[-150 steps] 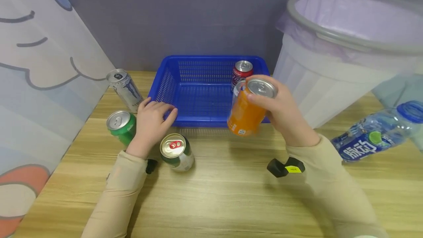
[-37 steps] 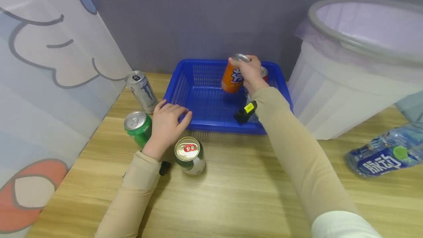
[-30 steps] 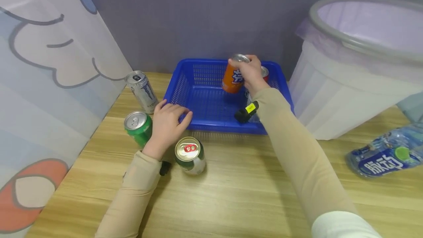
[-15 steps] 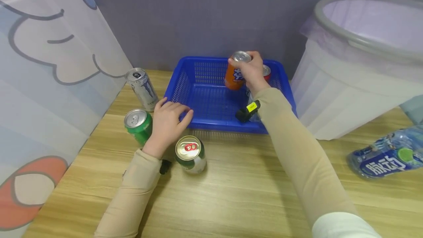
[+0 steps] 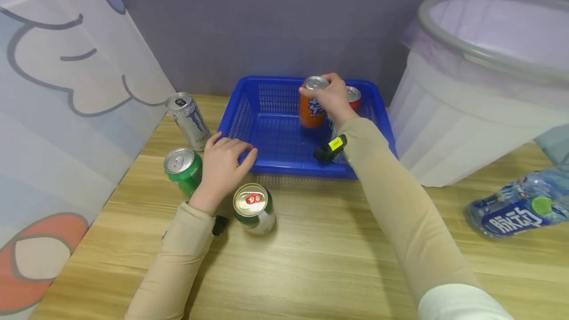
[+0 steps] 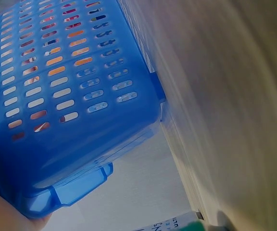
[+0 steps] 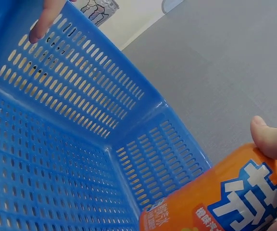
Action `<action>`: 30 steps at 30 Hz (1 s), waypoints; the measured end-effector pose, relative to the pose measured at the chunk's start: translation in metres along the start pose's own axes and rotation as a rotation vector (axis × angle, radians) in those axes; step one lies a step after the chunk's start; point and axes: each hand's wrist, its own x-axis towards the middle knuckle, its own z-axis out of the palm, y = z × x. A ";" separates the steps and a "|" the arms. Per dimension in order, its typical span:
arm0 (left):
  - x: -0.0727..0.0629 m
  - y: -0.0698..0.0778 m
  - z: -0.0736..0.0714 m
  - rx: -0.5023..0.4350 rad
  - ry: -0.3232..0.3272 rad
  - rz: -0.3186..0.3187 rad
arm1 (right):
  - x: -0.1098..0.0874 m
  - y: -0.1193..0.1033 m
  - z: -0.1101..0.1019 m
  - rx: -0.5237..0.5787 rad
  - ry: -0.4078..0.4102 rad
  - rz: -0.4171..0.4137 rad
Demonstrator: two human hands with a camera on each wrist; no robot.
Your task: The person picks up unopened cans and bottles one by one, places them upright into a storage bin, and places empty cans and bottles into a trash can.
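My right hand (image 5: 331,95) grips an orange can (image 5: 310,112) near its top, thumb and fingers around its sides. It holds the can nearly upright inside the blue basket (image 5: 302,168), toward the back right; the can's label faces the right wrist camera. A red can (image 5: 353,94) stands close to the right of that hand, partly covered. Another pale can is mostly hidden under the right wrist. My left hand (image 5: 226,162) rests on the basket's front left corner, fingers relaxed over the rim; one finger (image 7: 44,21) hangs inside the wall.
Left of the basket stand a white can (image 5: 190,121) and a green can (image 5: 184,172). A green-and-gold can (image 5: 254,209) stands before it. At right are a lined white bin (image 5: 449,112) and a plastic bottle (image 5: 515,211) lying on the table. A wall rises behind.
Five seconds ago the right hand held the orange can in front of the basket; now it is inside. Over the last half second the can shifts slightly left and lower. The left hand stays put.
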 end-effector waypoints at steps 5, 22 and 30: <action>-0.001 0.000 0.001 0.005 -0.004 -0.007 | 0.001 0.003 0.001 -0.051 -0.052 0.001; 0.001 0.003 0.006 -0.005 0.020 0.006 | 0.007 -0.007 0.003 -0.190 -0.027 -0.038; 0.002 0.005 0.006 -0.008 0.015 0.013 | 0.009 0.001 0.002 -0.205 -0.020 -0.010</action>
